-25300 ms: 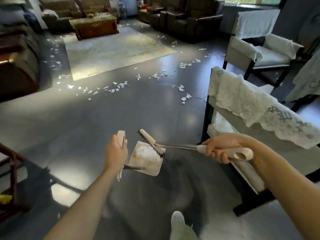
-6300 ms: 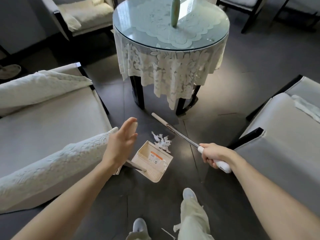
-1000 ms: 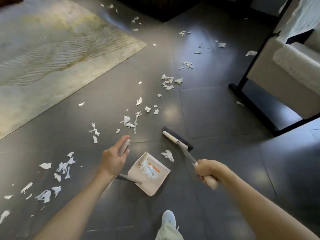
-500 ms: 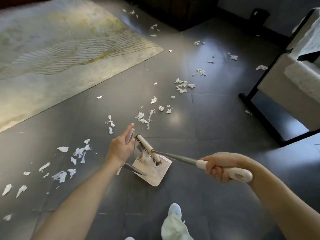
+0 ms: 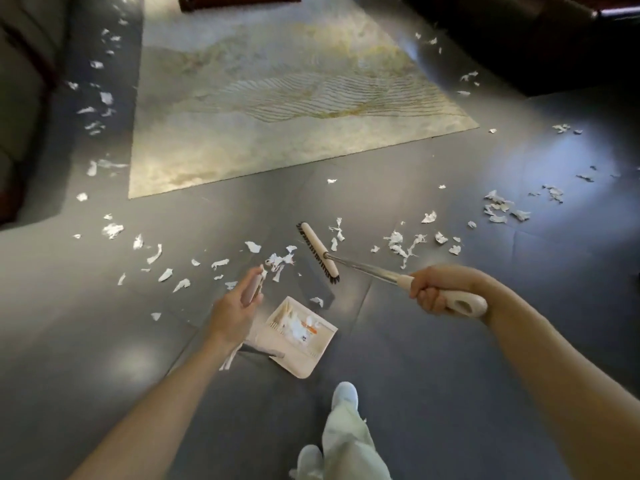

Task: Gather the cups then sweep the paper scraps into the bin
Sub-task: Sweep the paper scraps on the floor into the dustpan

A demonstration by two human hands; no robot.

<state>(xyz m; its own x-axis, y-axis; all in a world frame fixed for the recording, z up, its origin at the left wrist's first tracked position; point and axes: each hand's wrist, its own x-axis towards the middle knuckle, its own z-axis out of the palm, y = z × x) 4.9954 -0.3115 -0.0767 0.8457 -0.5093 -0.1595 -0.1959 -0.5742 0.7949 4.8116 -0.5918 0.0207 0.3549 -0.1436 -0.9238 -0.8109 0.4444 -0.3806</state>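
White paper scraps (image 5: 401,245) lie scattered over the dark tiled floor, in front of me and out to both sides. My right hand (image 5: 434,289) grips the cream handle of a broom, whose head (image 5: 318,252) hangs above the floor among the scraps. My left hand (image 5: 235,306) holds the upright handle of a cream dustpan (image 5: 294,336). The pan sits low by my feet and holds some scraps. One scrap (image 5: 317,301) lies just in front of the pan. No cups or bin are in view.
A large pale rug (image 5: 277,98) covers the floor ahead. Dark sofas stand at the far left (image 5: 20,98) and far right (image 5: 536,39). More scraps (image 5: 100,98) run along the rug's left edge. My feet (image 5: 343,396) are at the bottom.
The broom head has lifted out of the dustpan and swung forward over the scraps. The view has turned left, with more of the rug ahead and the white chair gone.
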